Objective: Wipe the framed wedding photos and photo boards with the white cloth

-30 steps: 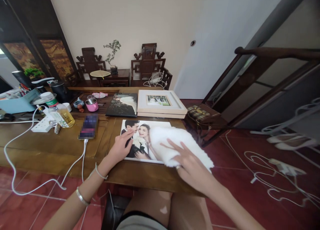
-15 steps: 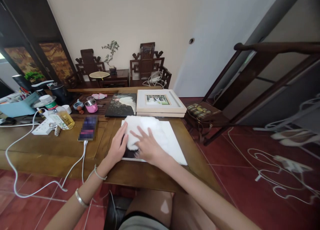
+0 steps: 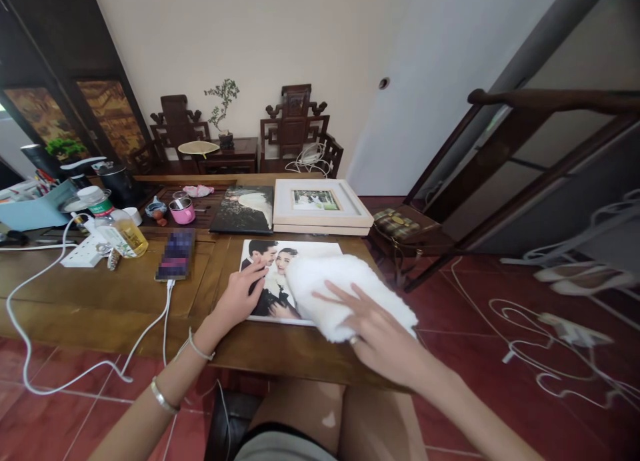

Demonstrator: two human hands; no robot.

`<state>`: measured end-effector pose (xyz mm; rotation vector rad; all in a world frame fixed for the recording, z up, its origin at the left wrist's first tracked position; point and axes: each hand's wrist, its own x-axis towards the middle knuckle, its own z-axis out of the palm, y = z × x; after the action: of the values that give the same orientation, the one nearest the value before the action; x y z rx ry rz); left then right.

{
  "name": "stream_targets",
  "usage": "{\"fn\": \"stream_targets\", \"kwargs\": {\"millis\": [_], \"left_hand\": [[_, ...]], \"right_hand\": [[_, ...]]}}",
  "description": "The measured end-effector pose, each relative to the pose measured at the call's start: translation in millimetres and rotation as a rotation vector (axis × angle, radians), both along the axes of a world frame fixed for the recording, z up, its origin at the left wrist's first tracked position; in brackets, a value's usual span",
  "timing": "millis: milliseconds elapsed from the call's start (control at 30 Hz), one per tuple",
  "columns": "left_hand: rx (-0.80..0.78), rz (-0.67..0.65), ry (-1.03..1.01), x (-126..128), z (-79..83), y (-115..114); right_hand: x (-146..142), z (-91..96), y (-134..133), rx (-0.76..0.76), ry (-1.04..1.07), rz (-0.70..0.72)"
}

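Note:
A large wedding photo print (image 3: 273,267) lies flat near the front edge of a wooden table (image 3: 100,294). My left hand (image 3: 240,297) rests on the print's left side, fingers spread flat, pinning it down. My right hand (image 3: 373,327) lies flat with fingers stretched out on a fluffy white cloth (image 3: 345,291), pressing it onto the right half of the print. The cloth hides that part of the picture and hangs over the table's right corner.
Behind the print lie a dark photo panel (image 3: 245,209) and a white framed picture (image 3: 320,206). A phone (image 3: 176,254) on a white cable, an oil bottle (image 3: 117,227), a power strip (image 3: 83,253) and a pink cup (image 3: 183,211) crowd the left. Cables trail over the red tile floor.
My right hand has swept the white cloth from the print's upper left back to its right side, uncovering the two faces. My left hand has stayed on the print's left edge.

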<state>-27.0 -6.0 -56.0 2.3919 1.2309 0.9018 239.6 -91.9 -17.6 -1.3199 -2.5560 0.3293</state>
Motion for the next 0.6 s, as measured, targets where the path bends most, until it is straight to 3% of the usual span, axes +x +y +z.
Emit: {"fn": "stream_targets", "kwargs": {"millis": [200,300,400,600], "left_hand": [[0.007,-0.001,0.008,-0.4,0.1,0.9],[0.007,0.007,-0.005,-0.6,-0.2,1.1],[0.021,0.029,-0.017,-0.4,-0.8,1.3],[0.026,0.033,-0.022,1.5,0.8,0.9]], "right_hand": [[17.2,-7.6,79.4,0.026,-0.029,-0.211],[9.0,-9.4,96.9,0.072,-0.056,-0.21],[-1.4,-11.2,78.5,0.106,-0.059,-0.171],[-7.2,-13.3,-23.8,0.124,-0.047,-0.034]]}}
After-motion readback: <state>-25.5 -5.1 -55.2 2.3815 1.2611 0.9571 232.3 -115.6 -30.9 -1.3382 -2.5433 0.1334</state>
